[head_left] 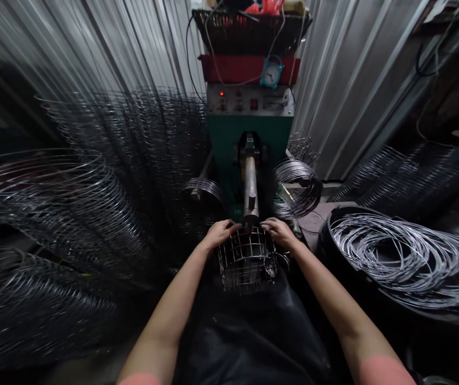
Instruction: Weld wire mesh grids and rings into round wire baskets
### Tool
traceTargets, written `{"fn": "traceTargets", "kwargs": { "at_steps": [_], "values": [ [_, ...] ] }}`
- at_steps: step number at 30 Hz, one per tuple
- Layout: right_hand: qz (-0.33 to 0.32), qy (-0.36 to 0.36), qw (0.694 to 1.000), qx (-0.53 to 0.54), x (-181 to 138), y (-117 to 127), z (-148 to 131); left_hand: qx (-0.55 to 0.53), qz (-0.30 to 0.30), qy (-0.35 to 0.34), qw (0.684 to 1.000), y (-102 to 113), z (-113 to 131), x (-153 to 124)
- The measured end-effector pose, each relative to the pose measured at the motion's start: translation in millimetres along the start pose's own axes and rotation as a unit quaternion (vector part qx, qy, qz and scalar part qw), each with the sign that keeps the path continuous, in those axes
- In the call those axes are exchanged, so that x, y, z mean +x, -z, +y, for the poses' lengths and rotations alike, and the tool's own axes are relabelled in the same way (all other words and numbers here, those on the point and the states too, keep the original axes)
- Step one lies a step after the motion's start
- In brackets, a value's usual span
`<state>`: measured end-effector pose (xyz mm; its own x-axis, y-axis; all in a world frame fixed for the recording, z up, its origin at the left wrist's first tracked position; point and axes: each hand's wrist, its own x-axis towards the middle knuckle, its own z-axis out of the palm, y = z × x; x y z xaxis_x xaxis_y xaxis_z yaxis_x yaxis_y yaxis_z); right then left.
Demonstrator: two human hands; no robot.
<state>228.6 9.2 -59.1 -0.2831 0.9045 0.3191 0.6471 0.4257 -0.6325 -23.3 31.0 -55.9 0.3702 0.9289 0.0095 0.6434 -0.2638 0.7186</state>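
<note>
Both my hands grip a small wire basket (242,252) in front of a green spot-welding machine (226,128). My left hand (220,233) is closed on its upper left rim, thumb pointing inward. Opposite, my right hand (279,232) holds the upper right rim the same way. Between the hands, the machine's metal arm (250,184) reaches toward me, its dark tip touching or just above the basket's far edge; I cannot tell which. A black apron (249,337) covers my lap below the basket.
Tall stacks of wire rings (105,198) crowd the left side. Coiled wire (299,184) hangs right of the machine arm. A black tub (328,251) at right holds loose wire rings (398,251). A blue clock (272,72) hangs above the control panel (267,106), whose red light glows.
</note>
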Motion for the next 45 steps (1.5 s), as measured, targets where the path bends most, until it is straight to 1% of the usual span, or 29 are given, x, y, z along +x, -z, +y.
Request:
{"fn": "traceTargets", "kwargs": {
  "at_steps": [2, 3, 5, 10, 13, 16, 18, 21, 23, 24, 25, 28, 30, 34, 37, 38, 40, 43, 45],
  "values": [
    [-0.098, -0.010, 0.995, -0.021, 20.4, -5.0, 2.5, 0.050, -0.026, 0.007, 0.998, -0.8, 1.9, 10.8],
    [-0.135, -0.022, 0.990, -0.034, 26.5, -7.3, 4.0, 0.070, -0.030, 0.009, 0.997, -1.6, 3.1, 14.0],
    [-0.169, -0.045, 0.983, -0.063, 32.7, -10.6, 7.3, 0.111, -0.023, 0.007, 0.994, -2.5, 6.1, 16.6],
    [-0.170, -0.054, 0.977, -0.116, 32.1, -11.7, 6.4, 0.214, -0.016, -0.009, 0.977, 1.3, 14.5, 12.3],
    [-0.158, -0.064, 0.972, -0.160, 27.4, -11.3, -1.2, 0.244, -0.005, -0.023, 0.970, -0.1, 16.5, 8.6],
    [-0.149, -0.078, 0.966, -0.194, 26.8, -14.5, -6.3, 0.240, 0.001, -0.021, 0.971, -6.4, 17.3, 10.3],
    [-0.141, -0.090, 0.964, -0.206, 33.2, -18.0, -6.3, 0.238, 0.009, 0.005, 0.971, -8.4, 18.9, 16.3],
    [-0.129, -0.096, 0.963, -0.216, 50.2, -19.7, -1.7, 0.232, 0.050, 0.041, 0.971, -1.1, 21.6, 24.8],
    [-0.133, -0.090, 0.963, -0.218, 59.6, -16.6, 3.5, 0.220, 0.077, 0.028, 0.972, 9.1, 20.6, 22.9],
    [-0.135, -0.086, 0.963, -0.219, 62.4, -13.9, 6.3, 0.211, 0.080, 0.011, 0.974, 13.9, 18.9, 19.2],
    [-0.136, -0.082, 0.962, -0.220, 63.8, -11.0, 9.1, 0.203, 0.068, -0.005, 0.977, 17.7, 16.4, 14.1],
    [-0.133, -0.077, 0.960, -0.232, 61.2, -3.4, 14.3, 0.179, -0.024, -0.066, 0.981, 18.8, 8.1, -2.2],
    [-0.133, -0.075, 0.959, -0.239, 55.9, -1.1, 13.8, 0.181, -0.062, -0.118, 0.974, 11.6, 5.1, -9.7],
    [-0.148, -0.044, 0.957, -0.244, 37.0, -3.7, 4.1, 0.221, -0.071, -0.229, 0.946, -6.3, 9.7, -23.0],
    [-0.141, -0.010, 0.959, -0.244, 16.6, -8.8, -7.8, 0.238, -0.087, -0.300, 0.920, -8.8, 17.7, -43.4],
    [-0.131, -0.005, 0.961, -0.242, 10.2, -10.5, -12.5, 0.246, -0.087, -0.318, 0.912, -5.5, 20.0, -52.7],
    [-0.105, -0.005, 0.967, -0.232, 0.7, -13.4, -24.0, 0.261, -0.070, -0.342, 0.900, 8.3, 23.9, -74.9],
    [-0.047, -0.020, 0.979, -0.196, -4.8, -16.4, -48.9, 0.277, -0.012, -0.348, 0.895, 44.0, 29.6, -119.6],
    [0.015, -0.040, 0.988, -0.147, -4.9, -17.8, -69.4, 0.277, 0.028, -0.324, 0.904, 72.2, 34.6, -156.3]
  ]
}}
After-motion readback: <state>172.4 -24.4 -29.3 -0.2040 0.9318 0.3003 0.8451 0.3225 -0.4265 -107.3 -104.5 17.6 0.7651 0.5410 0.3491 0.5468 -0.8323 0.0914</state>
